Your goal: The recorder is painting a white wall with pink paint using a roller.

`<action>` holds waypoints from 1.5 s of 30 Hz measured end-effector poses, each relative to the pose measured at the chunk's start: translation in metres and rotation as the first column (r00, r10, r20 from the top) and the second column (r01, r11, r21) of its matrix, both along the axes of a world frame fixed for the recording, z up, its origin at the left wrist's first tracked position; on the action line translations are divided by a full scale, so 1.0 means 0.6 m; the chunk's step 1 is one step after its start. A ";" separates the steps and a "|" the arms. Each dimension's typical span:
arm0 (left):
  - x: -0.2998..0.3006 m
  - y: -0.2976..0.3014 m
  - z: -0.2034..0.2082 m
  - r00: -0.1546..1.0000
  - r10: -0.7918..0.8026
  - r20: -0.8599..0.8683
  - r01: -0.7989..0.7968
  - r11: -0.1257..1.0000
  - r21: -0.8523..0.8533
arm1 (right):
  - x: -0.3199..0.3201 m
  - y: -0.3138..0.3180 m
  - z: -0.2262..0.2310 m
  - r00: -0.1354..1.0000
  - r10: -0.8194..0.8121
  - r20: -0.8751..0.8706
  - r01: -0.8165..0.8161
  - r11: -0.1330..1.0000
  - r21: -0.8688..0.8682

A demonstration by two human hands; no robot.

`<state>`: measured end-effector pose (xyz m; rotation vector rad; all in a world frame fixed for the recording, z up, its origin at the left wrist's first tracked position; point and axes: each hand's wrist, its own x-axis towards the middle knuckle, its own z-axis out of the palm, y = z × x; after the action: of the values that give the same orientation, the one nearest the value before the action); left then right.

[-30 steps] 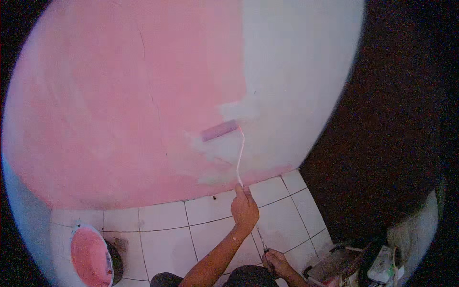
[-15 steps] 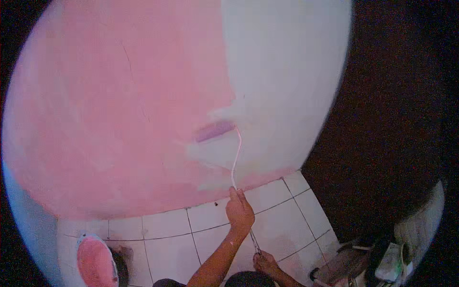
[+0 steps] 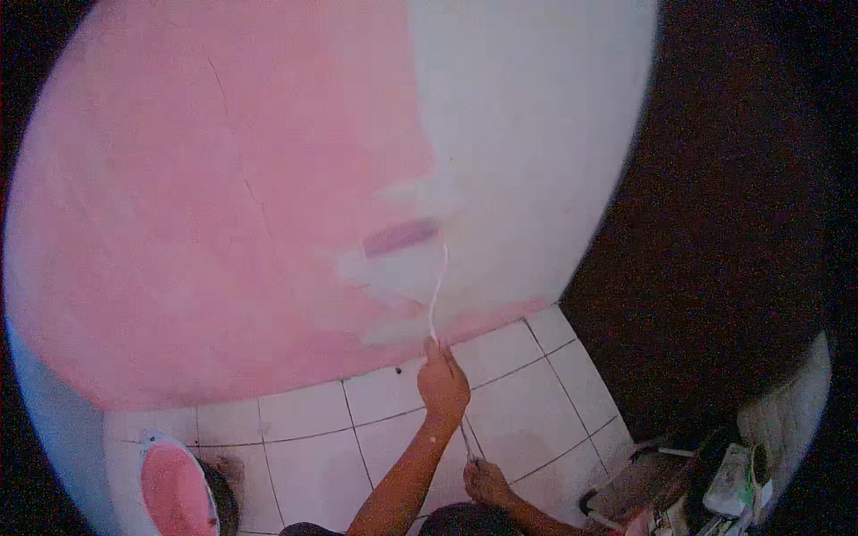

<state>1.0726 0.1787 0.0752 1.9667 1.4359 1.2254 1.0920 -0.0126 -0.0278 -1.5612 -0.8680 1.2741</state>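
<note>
A paint roller (image 3: 402,238) with a pinkish-purple sleeve lies against the wall, slightly tilted, at the border between pink paint and bare white. From its right end a thin pale bent rod (image 3: 435,299) runs down to my left hand (image 3: 444,382), whose fingers are wrapped round the upper handle. Lower down, my right hand (image 3: 487,483) closes round the lower end of the same long handle. White patches show around the sleeve on the wall (image 3: 295,161), and a pink strip runs along its foot to the right.
White floor tiles (image 3: 308,406) meet the wall's foot. At lower left stands a bucket (image 3: 179,487) of pink paint, beside a dark round object (image 3: 221,496). A dark area fills the right side. Assorted clutter (image 3: 728,482) sits at lower right.
The view has shifted a little, so wall and floor sit higher in it. Against the wall, the roller has moved slightly down. Both hands keep their hold on the handle.
</note>
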 end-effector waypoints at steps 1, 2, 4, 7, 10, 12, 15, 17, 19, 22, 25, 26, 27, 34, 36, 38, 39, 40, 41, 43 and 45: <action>0.001 -0.002 0.001 0.998 -0.002 -0.055 -0.004 0.994 -0.107 | -0.003 -0.001 -0.007 0.922 -0.180 -0.342 0.145 0.981 -0.127; 0.004 -0.001 0.005 1.000 0.006 -0.019 -0.006 1.000 -0.007 | 0.001 0.004 -0.011 0.789 -0.310 -0.530 0.192 0.944 -0.267; 0.011 0.006 0.022 0.997 -0.001 0.081 -0.003 0.999 0.048 | 0.015 0.019 -0.011 0.957 -0.110 -0.268 0.110 0.994 -0.015; 0.030 0.040 0.063 0.994 -0.024 0.107 0.015 0.996 0.086 | 0.047 0.043 0.014 0.999 0.024 0.032 -0.026 0.997 0.066; 0.025 0.048 0.085 0.994 -0.020 0.105 0.013 0.998 0.066 | 0.039 0.044 0.041 0.970 -0.053 -0.237 0.041 0.998 -0.052; 0.011 0.027 0.080 0.998 -0.004 0.056 0.001 0.998 0.060 | 0.018 0.034 0.047 0.934 -0.059 -0.352 0.045 0.998 -0.047; -0.001 -0.002 0.066 1.000 0.023 0.005 -0.024 0.998 0.052 | -0.005 0.012 0.042 0.876 -0.138 -0.462 0.048 0.978 -0.202; 0.004 0.000 0.066 0.999 0.021 -0.024 -0.022 0.999 -0.047 | -0.003 0.014 0.039 0.941 -0.027 -0.338 0.044 0.998 0.043; 0.015 0.015 0.076 0.995 -0.052 0.089 0.048 0.998 0.043 | 0.012 0.023 0.045 0.981 -0.012 -0.192 0.039 0.990 0.139; 0.030 0.035 0.096 0.989 -0.046 0.142 0.034 0.996 0.086 | 0.036 0.034 0.065 0.977 -0.101 -0.190 0.073 0.986 -0.150; 0.021 0.020 0.091 0.995 0.022 0.096 -0.029 0.997 0.071 | 0.033 0.024 0.059 0.884 -0.037 -0.466 0.046 0.999 0.007; 0.015 0.010 0.080 0.995 0.021 0.101 -0.030 0.996 0.081 | 0.024 0.015 0.046 0.958 0.012 -0.287 0.006 0.998 0.062; 0.006 -0.005 0.065 0.997 -0.012 0.081 0.010 1.000 0.027 | 0.018 0.001 0.030 0.990 0.082 -0.119 -0.074 0.995 0.070; -0.014 -0.055 -0.041 0.989 0.000 0.150 0.040 0.964 -0.265 | 0.020 -0.079 -0.073 0.978 0.046 0.206 -0.044 0.999 -0.012; -0.021 -0.056 -0.049 0.979 0.032 0.204 0.013 0.976 -0.217 | 0.028 -0.081 -0.050 0.883 0.119 0.453 -0.150 0.988 0.035; -0.029 -0.050 -0.045 0.966 0.061 0.252 -0.011 0.980 -0.198 | 0.033 -0.072 -0.011 0.919 0.106 0.380 -0.118 0.993 0.008; -0.031 -0.042 -0.040 0.959 0.080 0.273 -0.036 0.986 -0.161 | 0.034 -0.064 0.009 0.944 0.134 0.301 -0.096 0.986 -0.138; -0.031 -0.033 -0.034 0.953 0.102 0.284 -0.054 0.983 -0.173 | 0.032 -0.053 0.027 0.951 0.116 0.287 -0.079 0.988 -0.135; -0.033 -0.022 -0.028 0.949 0.102 0.298 -0.067 0.990 -0.125 | 0.031 -0.040 0.042 0.923 0.120 0.365 -0.087 0.991 -0.105; -0.036 0.001 -0.018 0.947 0.150 0.285 -0.126 0.987 -0.098 | 0.026 -0.015 0.061 0.886 0.125 0.446 -0.104 0.992 -0.072; -0.040 0.020 -0.015 0.940 0.122 0.319 -0.103 0.992 -0.075 | 0.018 0.002 0.063 0.949 0.036 0.312 -0.003 0.994 -0.108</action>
<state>1.0486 0.1909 0.0662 1.5731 1.4102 1.4615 1.1029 -0.0115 0.0102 -1.8786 -1.0293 1.1166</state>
